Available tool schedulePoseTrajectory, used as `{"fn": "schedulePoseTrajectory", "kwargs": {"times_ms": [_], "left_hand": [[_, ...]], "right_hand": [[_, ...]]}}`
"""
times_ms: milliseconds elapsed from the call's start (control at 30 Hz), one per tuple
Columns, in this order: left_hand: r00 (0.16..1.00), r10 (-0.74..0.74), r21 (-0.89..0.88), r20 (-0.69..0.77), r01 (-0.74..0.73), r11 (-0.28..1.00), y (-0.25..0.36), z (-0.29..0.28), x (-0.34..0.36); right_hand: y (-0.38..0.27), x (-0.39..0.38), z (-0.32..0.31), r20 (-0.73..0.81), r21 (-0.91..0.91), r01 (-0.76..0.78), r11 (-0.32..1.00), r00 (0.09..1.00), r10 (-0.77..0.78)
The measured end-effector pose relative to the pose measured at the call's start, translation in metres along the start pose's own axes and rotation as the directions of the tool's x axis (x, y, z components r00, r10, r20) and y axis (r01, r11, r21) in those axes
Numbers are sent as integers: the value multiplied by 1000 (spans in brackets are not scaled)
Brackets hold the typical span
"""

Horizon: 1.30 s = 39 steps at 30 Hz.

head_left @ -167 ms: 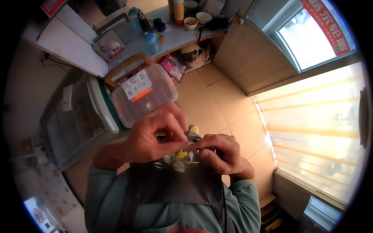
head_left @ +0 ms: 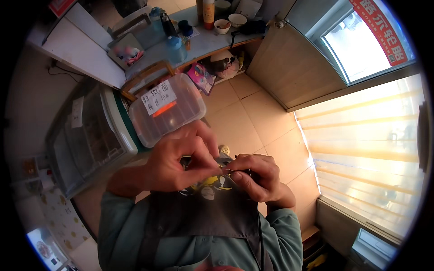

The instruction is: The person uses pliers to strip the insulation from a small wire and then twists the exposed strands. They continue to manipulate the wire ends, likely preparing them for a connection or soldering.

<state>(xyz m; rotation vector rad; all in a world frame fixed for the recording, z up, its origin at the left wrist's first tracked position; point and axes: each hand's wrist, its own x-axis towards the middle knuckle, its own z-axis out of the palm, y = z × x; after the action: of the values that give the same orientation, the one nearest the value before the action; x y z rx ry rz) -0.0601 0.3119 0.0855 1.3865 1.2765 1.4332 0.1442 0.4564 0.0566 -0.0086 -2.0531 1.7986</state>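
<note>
Thin small piece (head_left: 229,170) between left fingers (head_left: 201,174) and right fingers (head_left: 255,164), details unclear.

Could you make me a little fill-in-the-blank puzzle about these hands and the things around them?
1. The left hand and right hand are in front of a dark apron with a white and ____ print.
2. Of the two hands, the ____ one is nearer the translucent plastic box.
3. The label on that box is ____.
4. The banner at the upper right window is mainly ____.

Missing words: yellow; left; white; red.
</note>
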Motion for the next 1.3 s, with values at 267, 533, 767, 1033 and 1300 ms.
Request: {"fn": "schedulePoseTrajectory", "kwargs": {"times_ms": [267, 533, 767, 1033, 1300], "left_hand": [[997, -13, 36, 81, 10, 999, 4, -6, -2], [993, -15, 84, 116, 5, 996, 6, -6, 0], [990, -24, 127, 138, 6, 992, 10, -5, 3], [987, -9, 179, 158, -20, 984, 12, -5, 4], [988, 91, 221, 128, -118, 968, 11, 1, 5]], "right_hand": [[1, 4, 1, 43, 26, 28, 999, 999, -29], [0, 4, 0, 69, 33, 10, 999, 998, -12], [-1, 6, 0, 78, 1, 40, 999, 996, -40], [1, 3, 0, 74, -10, 49, 999, 996, -48], [4, 0, 4, 54, 15, 61, 998, 997, -62]]}}
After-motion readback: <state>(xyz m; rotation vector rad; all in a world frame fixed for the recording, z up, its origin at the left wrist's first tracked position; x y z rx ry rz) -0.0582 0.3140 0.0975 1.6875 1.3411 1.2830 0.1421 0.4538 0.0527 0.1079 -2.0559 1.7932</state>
